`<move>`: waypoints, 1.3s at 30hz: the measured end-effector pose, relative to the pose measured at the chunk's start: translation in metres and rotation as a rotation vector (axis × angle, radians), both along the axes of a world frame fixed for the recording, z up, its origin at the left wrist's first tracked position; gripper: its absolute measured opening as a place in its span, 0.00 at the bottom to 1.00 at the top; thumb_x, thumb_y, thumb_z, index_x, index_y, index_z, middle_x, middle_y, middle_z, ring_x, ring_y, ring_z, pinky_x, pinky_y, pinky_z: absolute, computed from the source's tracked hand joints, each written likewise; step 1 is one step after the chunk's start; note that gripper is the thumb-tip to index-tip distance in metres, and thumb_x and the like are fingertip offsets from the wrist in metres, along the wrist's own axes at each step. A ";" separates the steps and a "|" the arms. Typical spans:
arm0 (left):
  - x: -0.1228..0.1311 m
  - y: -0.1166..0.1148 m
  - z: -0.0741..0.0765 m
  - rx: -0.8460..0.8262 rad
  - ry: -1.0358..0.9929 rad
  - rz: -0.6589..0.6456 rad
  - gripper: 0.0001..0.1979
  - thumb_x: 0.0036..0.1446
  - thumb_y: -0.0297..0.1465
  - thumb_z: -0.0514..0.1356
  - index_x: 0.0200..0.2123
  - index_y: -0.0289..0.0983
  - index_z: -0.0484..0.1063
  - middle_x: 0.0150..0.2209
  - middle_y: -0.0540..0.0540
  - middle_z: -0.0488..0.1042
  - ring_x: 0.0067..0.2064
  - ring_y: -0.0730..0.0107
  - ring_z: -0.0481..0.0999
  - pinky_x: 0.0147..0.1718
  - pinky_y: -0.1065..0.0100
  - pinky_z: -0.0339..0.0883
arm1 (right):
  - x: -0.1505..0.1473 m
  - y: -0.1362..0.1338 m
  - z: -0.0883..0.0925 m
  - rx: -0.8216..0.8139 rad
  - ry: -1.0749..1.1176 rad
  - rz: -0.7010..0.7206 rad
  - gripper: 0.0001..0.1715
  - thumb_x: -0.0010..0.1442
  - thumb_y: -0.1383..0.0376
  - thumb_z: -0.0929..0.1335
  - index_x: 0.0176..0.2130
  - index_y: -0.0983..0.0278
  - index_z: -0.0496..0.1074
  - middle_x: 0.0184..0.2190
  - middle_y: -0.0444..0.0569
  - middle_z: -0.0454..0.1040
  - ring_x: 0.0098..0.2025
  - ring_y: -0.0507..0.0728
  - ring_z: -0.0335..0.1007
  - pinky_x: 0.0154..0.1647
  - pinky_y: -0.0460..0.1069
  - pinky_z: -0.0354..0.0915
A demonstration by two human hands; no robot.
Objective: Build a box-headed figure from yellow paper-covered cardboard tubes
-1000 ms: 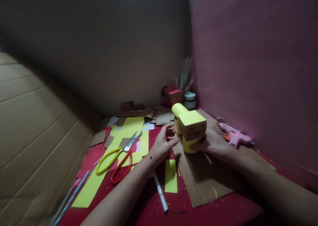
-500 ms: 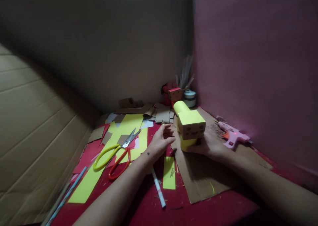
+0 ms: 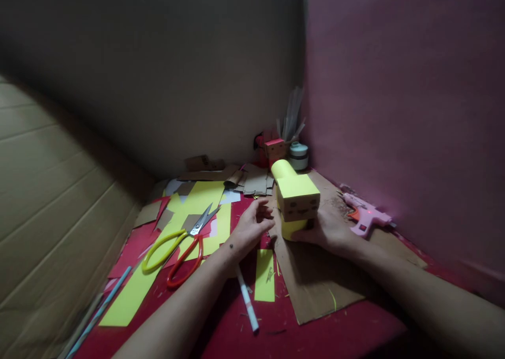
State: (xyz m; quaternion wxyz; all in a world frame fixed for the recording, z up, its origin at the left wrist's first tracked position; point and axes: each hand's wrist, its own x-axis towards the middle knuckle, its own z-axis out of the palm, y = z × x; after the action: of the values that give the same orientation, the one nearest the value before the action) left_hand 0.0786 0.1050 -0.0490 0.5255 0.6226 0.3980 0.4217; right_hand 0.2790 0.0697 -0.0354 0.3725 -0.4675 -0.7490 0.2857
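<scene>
A small cardboard figure (image 3: 299,197) with a yellow paper top, a face drawn on its front and a yellow rounded body stands on a brown cardboard sheet (image 3: 315,288). My right hand (image 3: 331,233) grips its lower body from the right, the fingers partly hidden behind it. To the left of the figure, my left hand (image 3: 254,222) hovers with curled, parted fingers and nothing in them. Behind the figure's head rises a yellow paper tube (image 3: 282,168); whether it is attached cannot be seen. Scissors (image 3: 193,233) with one yellow and one red handle lie spread on paper left of my left hand.
A pink glue gun (image 3: 366,214) with a lit red light rests at the right by the wall. A red-topped cardboard figure (image 3: 275,149) and a pale container (image 3: 299,155) stand at the back. Yellow paper (image 3: 130,301), a yellow strip (image 3: 264,290) and a paper stick (image 3: 248,301) lie around.
The whole view has shifted slightly, so things appear a little further left. My right hand keeps its grip on the figure, and my left hand stays beside it.
</scene>
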 end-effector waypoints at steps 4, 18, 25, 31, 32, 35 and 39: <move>0.000 0.000 0.000 -0.006 0.003 0.000 0.23 0.47 0.24 0.62 0.49 0.35 0.68 0.42 0.41 0.72 0.47 0.60 0.72 0.48 0.57 0.65 | 0.000 0.000 0.001 -0.003 -0.012 0.027 0.33 0.45 0.68 0.73 0.52 0.59 0.72 0.46 0.49 0.78 0.48 0.68 0.72 0.51 0.63 0.69; -0.001 -0.001 -0.001 0.007 0.011 -0.002 0.23 0.48 0.23 0.61 0.50 0.36 0.69 0.42 0.42 0.73 0.46 0.60 0.72 0.49 0.56 0.64 | 0.002 0.000 -0.001 0.026 -0.075 0.015 0.33 0.44 0.67 0.74 0.51 0.58 0.71 0.44 0.46 0.79 0.46 0.67 0.74 0.52 0.64 0.68; -0.001 0.000 -0.004 0.004 0.004 -0.002 0.22 0.47 0.24 0.61 0.49 0.36 0.69 0.42 0.41 0.72 0.46 0.60 0.72 0.49 0.55 0.64 | 0.004 0.001 -0.002 0.043 -0.116 0.024 0.31 0.45 0.65 0.73 0.51 0.58 0.72 0.44 0.47 0.79 0.47 0.68 0.73 0.55 0.64 0.67; -0.002 0.001 -0.004 0.012 -0.003 0.002 0.21 0.47 0.24 0.62 0.47 0.37 0.70 0.41 0.42 0.73 0.46 0.60 0.72 0.48 0.56 0.65 | 0.004 0.001 -0.004 0.031 -0.075 0.030 0.30 0.45 0.67 0.73 0.50 0.58 0.73 0.45 0.47 0.79 0.46 0.67 0.74 0.54 0.64 0.67; -0.002 0.001 -0.004 0.014 -0.002 0.005 0.21 0.47 0.23 0.62 0.47 0.37 0.71 0.41 0.42 0.73 0.46 0.61 0.73 0.48 0.56 0.65 | 0.003 0.001 -0.004 0.031 -0.069 0.023 0.30 0.44 0.67 0.73 0.50 0.58 0.73 0.45 0.47 0.79 0.46 0.67 0.74 0.53 0.64 0.67; -0.001 0.001 -0.004 0.020 -0.001 0.017 0.21 0.46 0.22 0.62 0.47 0.36 0.71 0.40 0.42 0.74 0.45 0.61 0.74 0.48 0.57 0.66 | 0.003 0.000 -0.003 0.041 -0.060 0.010 0.32 0.44 0.66 0.73 0.51 0.58 0.73 0.45 0.47 0.79 0.47 0.68 0.74 0.52 0.63 0.68; 0.000 -0.001 0.000 0.067 -0.021 0.083 0.19 0.45 0.22 0.63 0.43 0.35 0.72 0.39 0.43 0.75 0.44 0.61 0.74 0.47 0.57 0.67 | 0.003 0.000 -0.004 0.046 -0.077 0.006 0.31 0.44 0.64 0.74 0.50 0.58 0.73 0.44 0.48 0.79 0.47 0.69 0.73 0.51 0.64 0.68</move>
State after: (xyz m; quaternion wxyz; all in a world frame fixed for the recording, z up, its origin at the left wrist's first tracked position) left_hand 0.0784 0.1042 -0.0488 0.4905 0.6182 0.4036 0.4629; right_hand 0.2820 0.0701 -0.0392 0.3531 -0.4672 -0.7707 0.2513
